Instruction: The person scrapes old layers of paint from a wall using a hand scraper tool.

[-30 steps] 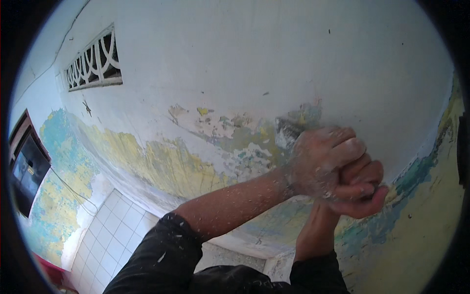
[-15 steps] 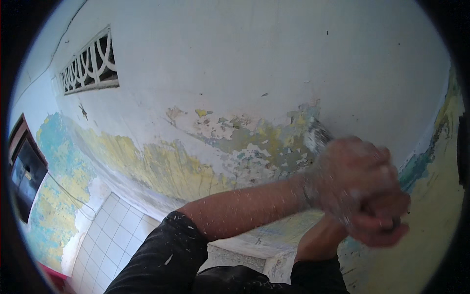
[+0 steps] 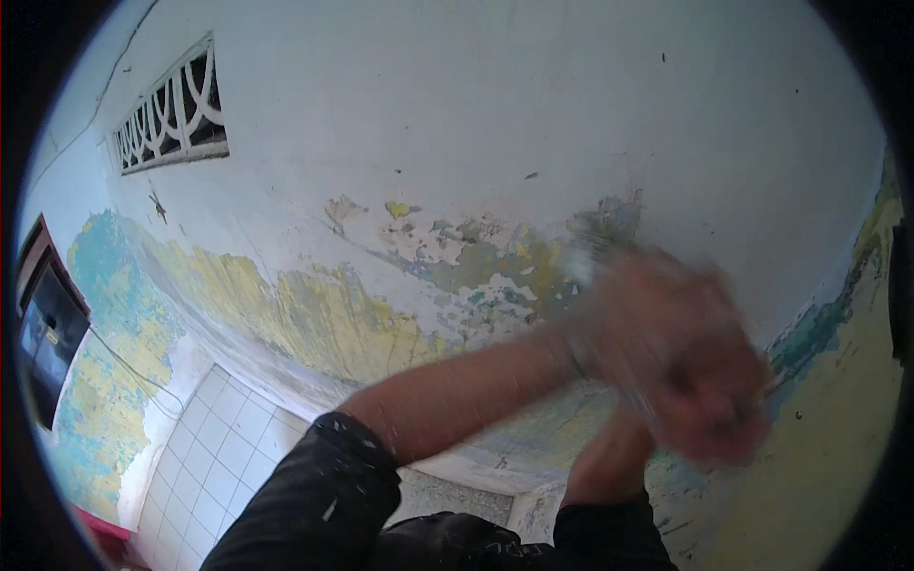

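Observation:
My two hands are closed together at the right of the view, smeared by motion. My left hand (image 3: 647, 309) comes across from the lower left and lies over the front. Partly hidden behind it, my right hand (image 3: 719, 419) is wrapped in the same two-handed grip. A scraper (image 3: 579, 264) sticks out past the left hand toward the wall; its pale metal blade is blurred and its handle is hidden by the fingers. Beside the blade, the wall (image 3: 514, 271) shows a patch of flaking white paint over yellow, green and grey layers. White flecks dot my left forearm and dark sleeve.
A white-barred vent opening (image 3: 176, 114) sits high on the left. Below it are a dark framed door or window (image 3: 52, 333), a hanging cable (image 3: 133, 366) and white floor tiles (image 3: 214, 428). At the right, a yellow-green wall (image 3: 838, 409) meets the white one at a corner.
Both hands and the scraper have swept left across the peeling patch, and the blade is more blurred. The view has shifted slightly.

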Demonstrator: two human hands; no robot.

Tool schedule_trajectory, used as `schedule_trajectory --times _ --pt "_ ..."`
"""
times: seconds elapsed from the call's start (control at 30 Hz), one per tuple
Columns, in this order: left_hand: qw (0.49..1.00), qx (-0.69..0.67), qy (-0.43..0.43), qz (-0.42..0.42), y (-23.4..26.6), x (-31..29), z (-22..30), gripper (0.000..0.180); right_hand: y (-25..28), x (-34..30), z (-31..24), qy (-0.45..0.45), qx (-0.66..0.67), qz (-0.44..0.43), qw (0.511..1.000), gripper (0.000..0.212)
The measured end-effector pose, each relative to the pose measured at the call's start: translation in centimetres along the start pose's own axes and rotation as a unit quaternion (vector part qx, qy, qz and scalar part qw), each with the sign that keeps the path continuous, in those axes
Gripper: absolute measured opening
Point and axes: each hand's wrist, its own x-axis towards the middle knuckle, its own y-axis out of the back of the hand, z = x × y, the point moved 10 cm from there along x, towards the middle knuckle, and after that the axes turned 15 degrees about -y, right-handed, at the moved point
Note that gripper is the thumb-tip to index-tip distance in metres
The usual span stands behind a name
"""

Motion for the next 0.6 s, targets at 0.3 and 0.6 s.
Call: schedule_trajectory --times 0.3,0.6 --pt "0.998 -0.041 -0.015 0.033 -0.6 2.5 2.2 0.053 0.5 0.6 -1.3 -0.097 -0.297 -0.104 0.944 0.041" --pt "1.000 -0.021 -0.005 0.016 -0.6 2.4 1.3 0.056 -1.6 1.1 -4.2 0.030 -0.216 -0.122 0.968 0.051"
